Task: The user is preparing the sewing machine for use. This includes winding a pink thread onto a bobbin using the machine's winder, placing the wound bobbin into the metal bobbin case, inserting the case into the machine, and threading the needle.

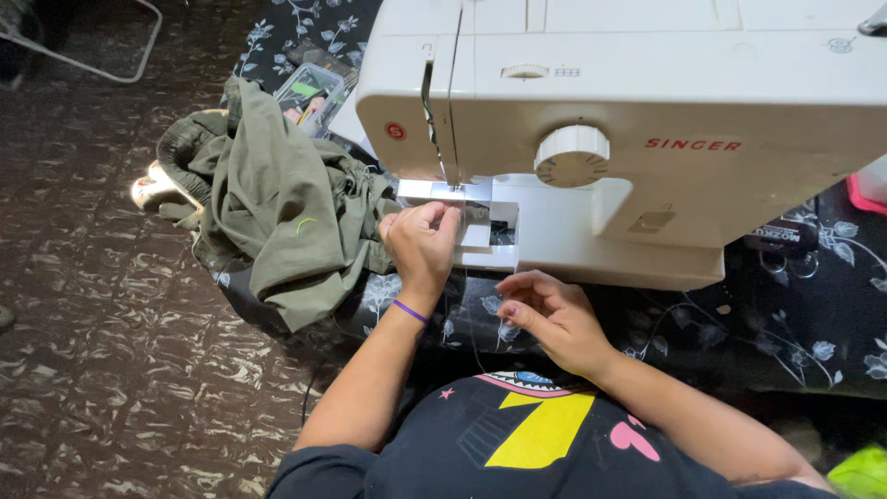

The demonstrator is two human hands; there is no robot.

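Observation:
A white sewing machine (647, 111) stands on a dark floral cloth (813, 314). My left hand (423, 242) reaches under its needle (453, 180), with fingertips pinched at the presser foot and needle plate (439, 189); a thin thread seems to be between them. A purple band circles that wrist. My right hand (554, 317) hovers lower, in front of the machine's base, thumb and forefinger pinched together, apparently on a fine thread that is hard to see. An olive green garment (286, 203) lies bunched to the left of the machine, beside my left hand.
A clear plastic box (309, 92) of small sewing items sits behind the green garment. A dark patterned floor (102, 305) spreads to the left. A pink container edge (864, 189) shows at the far right, and a metal frame (92, 55) at the top left.

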